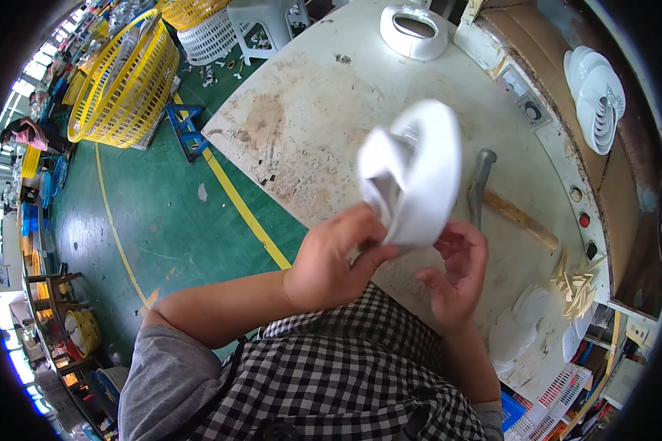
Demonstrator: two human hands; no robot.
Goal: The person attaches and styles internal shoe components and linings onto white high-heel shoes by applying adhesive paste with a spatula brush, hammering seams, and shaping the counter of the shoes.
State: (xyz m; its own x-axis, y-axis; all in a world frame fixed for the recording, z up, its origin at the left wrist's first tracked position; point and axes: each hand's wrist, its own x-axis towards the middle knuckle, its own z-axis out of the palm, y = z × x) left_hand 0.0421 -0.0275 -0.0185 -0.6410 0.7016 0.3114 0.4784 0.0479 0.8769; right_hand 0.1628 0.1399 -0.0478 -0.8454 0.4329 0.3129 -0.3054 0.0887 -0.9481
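My left hand grips the lower edge of a white ring-shaped plastic part, thumb and fingers closed on its rim. The part is raised above the table, tilted, and slightly blurred; an opening shows in its side. My right hand is just right of the part's lower end, fingers loosely curled and apart. Whether its fingertips touch the rim is hard to see. Right of the part lies a hammer with a grey metal head and wooden handle. A similar white part sits at the table's far edge.
The worn white table has a control panel along its right side. Wooden sticks and flat white discs lie near right. Stacked white pieces stand in a cardboard box. A yellow basket and stool are far left.
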